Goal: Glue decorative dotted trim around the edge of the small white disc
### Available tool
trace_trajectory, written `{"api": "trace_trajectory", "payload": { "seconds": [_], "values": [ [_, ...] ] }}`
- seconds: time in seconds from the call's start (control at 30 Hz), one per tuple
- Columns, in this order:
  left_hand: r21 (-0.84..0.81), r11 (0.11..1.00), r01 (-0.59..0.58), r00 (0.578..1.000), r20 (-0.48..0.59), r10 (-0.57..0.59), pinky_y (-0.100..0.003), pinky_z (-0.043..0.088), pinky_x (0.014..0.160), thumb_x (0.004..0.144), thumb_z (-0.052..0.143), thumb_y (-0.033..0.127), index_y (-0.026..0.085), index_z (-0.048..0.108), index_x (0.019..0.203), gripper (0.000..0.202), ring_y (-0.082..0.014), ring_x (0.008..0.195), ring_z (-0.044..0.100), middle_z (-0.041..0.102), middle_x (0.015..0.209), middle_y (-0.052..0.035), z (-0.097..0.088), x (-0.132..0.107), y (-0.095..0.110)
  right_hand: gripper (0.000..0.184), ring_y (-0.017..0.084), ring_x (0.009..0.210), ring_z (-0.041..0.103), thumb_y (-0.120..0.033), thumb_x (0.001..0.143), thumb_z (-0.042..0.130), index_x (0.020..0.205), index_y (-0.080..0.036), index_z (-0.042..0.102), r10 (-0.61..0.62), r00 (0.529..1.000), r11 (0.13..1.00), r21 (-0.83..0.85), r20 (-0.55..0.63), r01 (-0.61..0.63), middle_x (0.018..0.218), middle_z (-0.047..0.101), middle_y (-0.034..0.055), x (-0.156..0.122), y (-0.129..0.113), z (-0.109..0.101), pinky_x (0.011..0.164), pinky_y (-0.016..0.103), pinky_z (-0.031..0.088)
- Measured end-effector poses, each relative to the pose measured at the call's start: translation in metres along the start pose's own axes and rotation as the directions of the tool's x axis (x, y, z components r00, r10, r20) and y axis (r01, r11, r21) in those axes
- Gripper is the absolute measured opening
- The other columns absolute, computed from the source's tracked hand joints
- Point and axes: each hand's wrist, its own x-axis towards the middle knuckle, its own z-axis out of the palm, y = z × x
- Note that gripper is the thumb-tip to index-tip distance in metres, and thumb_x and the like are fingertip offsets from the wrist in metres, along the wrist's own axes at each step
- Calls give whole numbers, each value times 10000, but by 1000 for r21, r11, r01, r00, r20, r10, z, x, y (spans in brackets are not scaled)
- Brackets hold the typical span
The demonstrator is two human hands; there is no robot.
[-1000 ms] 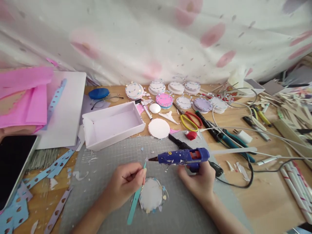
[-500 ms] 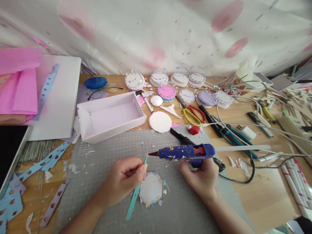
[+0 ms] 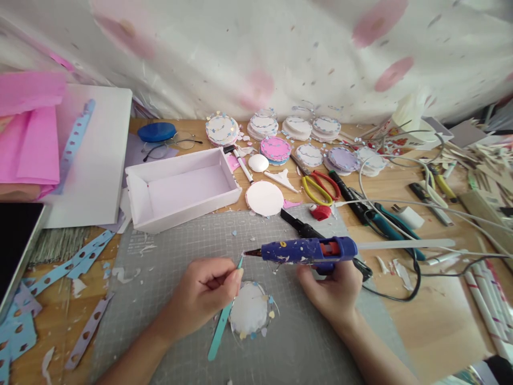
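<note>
My left hand (image 3: 204, 297) is closed in a pinch on a teal strip (image 3: 222, 326) whose upper tip meets the nozzle of a blue hot glue gun (image 3: 306, 250). My right hand (image 3: 334, 291) grips that glue gun by its handle, with the nozzle pointing left. Between my hands, on the grey cutting mat (image 3: 180, 246), lies a white foam disc (image 3: 249, 311) edged with small coloured hearts.
A white open box (image 3: 180, 190) stands behind the mat. Several decorated discs (image 3: 274, 149), a plain white disc (image 3: 264, 198), scissors (image 3: 316, 187), pliers, cables and a marker lie further back. Punched blue strips (image 3: 68, 267) and pink paper (image 3: 28, 139) sit left.
The view has drifted slightly, so everything sits a little higher and to the right in the picture. Both hands keep the same grips, the strip's tip staying at the glue gun's nozzle.
</note>
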Motion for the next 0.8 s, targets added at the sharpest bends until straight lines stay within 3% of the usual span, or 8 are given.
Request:
{"api": "trace_trajectory", "payload": {
  "seconds": [0.4, 0.8],
  "values": [
    [1, 1000, -11, 1000, 17, 11, -196, 152, 407, 879, 436, 293, 183, 338, 526, 382, -61, 464, 211, 247, 521, 71, 0, 0, 1, 109, 76, 367, 342, -195, 690, 593, 787, -215, 549, -35, 999, 999, -18, -11, 35, 520, 446, -83, 3, -2, -1, 382, 214, 319],
    [-2, 1000, 26, 999, 29, -26, -196, 166, 421, 885, 428, 325, 181, 352, 539, 382, -65, 473, 217, 261, 526, 69, 0, -1, 0, 127, 96, 401, 402, -227, 685, 606, 738, -219, 491, -72, 997, 995, -71, -36, 69, 535, 441, -73, 1, 4, 0, 398, 222, 340]
  ]
}}
